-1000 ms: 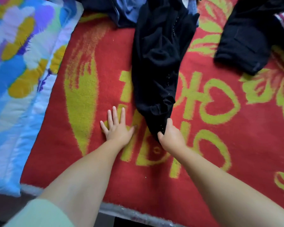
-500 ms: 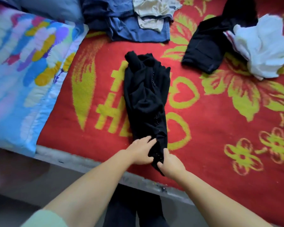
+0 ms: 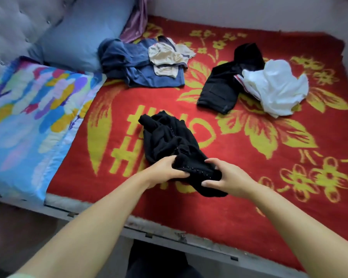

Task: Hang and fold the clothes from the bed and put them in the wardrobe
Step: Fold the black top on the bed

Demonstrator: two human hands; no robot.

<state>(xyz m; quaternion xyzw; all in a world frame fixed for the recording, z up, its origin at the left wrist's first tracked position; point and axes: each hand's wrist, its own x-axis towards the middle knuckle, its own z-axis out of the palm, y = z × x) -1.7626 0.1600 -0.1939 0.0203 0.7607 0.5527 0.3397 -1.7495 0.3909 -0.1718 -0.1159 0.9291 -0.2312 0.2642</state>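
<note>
The red blanket (image 3: 249, 197) on the bed carries your black garment (image 3: 169, 141), bunched near the front edge, soft, light and limp, so it will sag wherever unsupported. Your left hand (image 3: 165, 171) and right hand (image 3: 225, 179) each grip its near end; take hold at a hem or shoulder seam.

Five garments (image 3: 169, 137), two hands (image 3: 165, 171), one pillow (image 3: 82, 35).
</note>
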